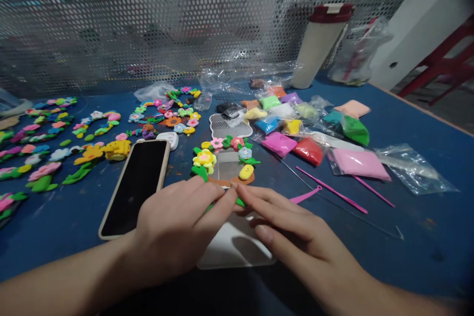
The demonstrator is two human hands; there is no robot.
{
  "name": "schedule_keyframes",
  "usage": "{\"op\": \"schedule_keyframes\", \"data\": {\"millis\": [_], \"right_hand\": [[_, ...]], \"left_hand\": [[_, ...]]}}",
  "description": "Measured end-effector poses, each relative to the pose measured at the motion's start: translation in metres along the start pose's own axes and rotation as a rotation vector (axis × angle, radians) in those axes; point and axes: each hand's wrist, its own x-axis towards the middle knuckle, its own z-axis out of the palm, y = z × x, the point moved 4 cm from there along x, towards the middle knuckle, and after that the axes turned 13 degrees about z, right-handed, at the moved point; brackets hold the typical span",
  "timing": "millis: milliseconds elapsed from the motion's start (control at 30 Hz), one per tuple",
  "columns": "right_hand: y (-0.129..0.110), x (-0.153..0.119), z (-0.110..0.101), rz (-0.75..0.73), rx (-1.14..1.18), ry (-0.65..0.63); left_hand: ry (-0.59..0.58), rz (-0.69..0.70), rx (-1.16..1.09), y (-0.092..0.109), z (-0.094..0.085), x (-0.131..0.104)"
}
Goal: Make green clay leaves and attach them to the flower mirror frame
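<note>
Nearest the camera, two bare forearms come in from the near edge; left hand (pixel 177 237) and right hand (pixel 292 237) meet at their fingertips over a white plate (pixel 229 249) lying flat on the blue table (pixel 425 237). Fingers of both hands narrowed, pinching a small green clay piece (pixel 240 202) between them, just at the near rim of a clear mirror-like panel (pixel 227 165) bordered with clay flowers. The green piece looks soft and very light, easily dented or smeared; best taken by fingertips at its ends, with light pressure (the flower border beside it is probably as fragile). Phone (pixel 135 185) lies screen-up just left of the left hand, close enough to be nudged. Pink tools (pixel 333 190) lie to the right, near the right hand. Bagged clay packs (pixel 292 128) crowd the far right; finished clay flowers (pixel 55 143) fill the far left. Open room is mainly near right, toward the table's right edge; a perforated screen (pixel 148 19) closes the far side.
</note>
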Motion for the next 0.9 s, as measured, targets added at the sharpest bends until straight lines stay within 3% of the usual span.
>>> {"op": "schedule_keyframes", "data": {"millis": [200, 467, 900], "right_hand": [[-0.003, -0.006, 0.0, -0.062, -0.091, 0.024], [-0.012, -0.004, 0.004, -0.116, -0.023, -0.036], [-0.004, 0.005, -0.002, 0.117, 0.193, 0.042]], "left_hand": [[0.022, -0.116, -0.025, -0.005, -0.003, 0.007], [0.024, -0.137, -0.063, -0.007, -0.002, 0.006], [0.021, -0.054, -0.168, 0.0, 0.004, 0.005]]}}
